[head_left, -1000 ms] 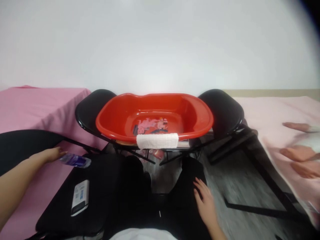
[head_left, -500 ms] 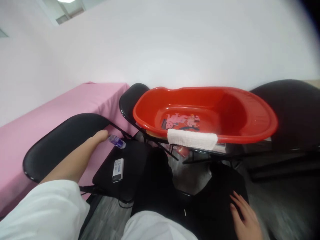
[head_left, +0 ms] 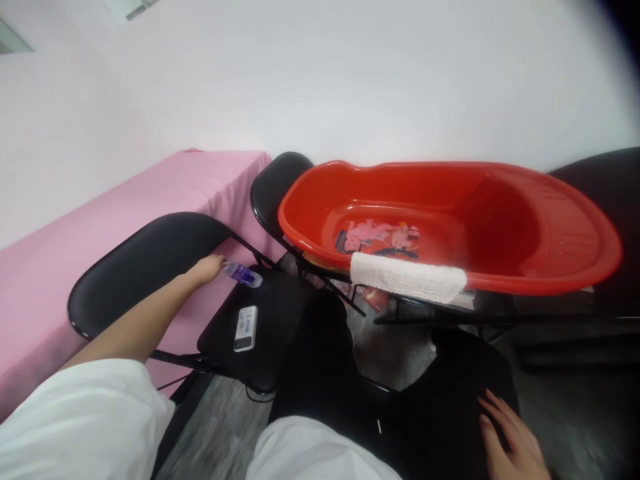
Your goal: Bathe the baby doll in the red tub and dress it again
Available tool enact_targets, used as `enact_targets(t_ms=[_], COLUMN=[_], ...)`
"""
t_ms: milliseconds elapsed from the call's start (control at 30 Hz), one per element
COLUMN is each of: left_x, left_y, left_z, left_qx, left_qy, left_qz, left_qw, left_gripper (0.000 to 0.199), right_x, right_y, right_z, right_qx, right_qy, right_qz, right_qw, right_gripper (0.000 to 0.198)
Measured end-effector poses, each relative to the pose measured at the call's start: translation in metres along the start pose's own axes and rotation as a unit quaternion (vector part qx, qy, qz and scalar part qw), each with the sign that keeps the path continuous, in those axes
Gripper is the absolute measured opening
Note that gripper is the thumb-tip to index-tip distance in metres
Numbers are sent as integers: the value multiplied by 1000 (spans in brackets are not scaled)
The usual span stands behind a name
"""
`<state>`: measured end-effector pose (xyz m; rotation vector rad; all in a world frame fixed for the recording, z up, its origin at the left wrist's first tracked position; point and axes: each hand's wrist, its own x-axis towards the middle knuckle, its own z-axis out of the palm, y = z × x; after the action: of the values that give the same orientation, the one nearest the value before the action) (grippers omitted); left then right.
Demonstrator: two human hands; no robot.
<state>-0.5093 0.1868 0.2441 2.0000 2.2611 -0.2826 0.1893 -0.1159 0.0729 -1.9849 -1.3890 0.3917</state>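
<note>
Closed around the cap end of a small plastic bottle (head_left: 243, 273) is my left hand (head_left: 210, 268). The bottle has a purple label and lies tilted over the black chair seat (head_left: 280, 300). On that same seat, nearer to me, rests a white and black rectangular device (head_left: 246, 329) with a printed label. My right hand (head_left: 513, 437) lies on my right thigh, fingers stretched out and holding nothing. Ahead stands a red baby bathtub (head_left: 500, 220) with cartoon figures on its floor. A folded white cloth (head_left: 407, 277) hangs over the tub's near rim.
A pink-covered table (head_left: 165, 180) runs along the left, with a black chair back (head_left: 145, 267) in front of it. Another black chair (head_left: 275, 183) stands by the tub's left end. Behind everything rises a white wall (head_left: 350, 80). A cable (head_left: 257, 397) hangs below the seat.
The view has shifted, so the tub and chairs appear farther right and the tub larger. My left hand keeps hold of the bottle; my right hand stays on my thigh.
</note>
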Motion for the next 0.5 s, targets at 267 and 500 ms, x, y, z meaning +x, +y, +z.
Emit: enact_targets(t_ms=[267, 500], left_x=[20, 18], left_y=[28, 41], left_z=[-9, -10], left_qx=[122, 117], left_qy=[-40, -41], left_qz=[96, -16], left_qw=[987, 992], left_gripper=[47, 52], right_x=[-2, -3], right_y=[9, 18], right_z=[2, 1], right_qx=[8, 19], right_qy=[-7, -12], right_qz=[14, 3], right_qw=[1000, 1000], right_gripper=[58, 59])
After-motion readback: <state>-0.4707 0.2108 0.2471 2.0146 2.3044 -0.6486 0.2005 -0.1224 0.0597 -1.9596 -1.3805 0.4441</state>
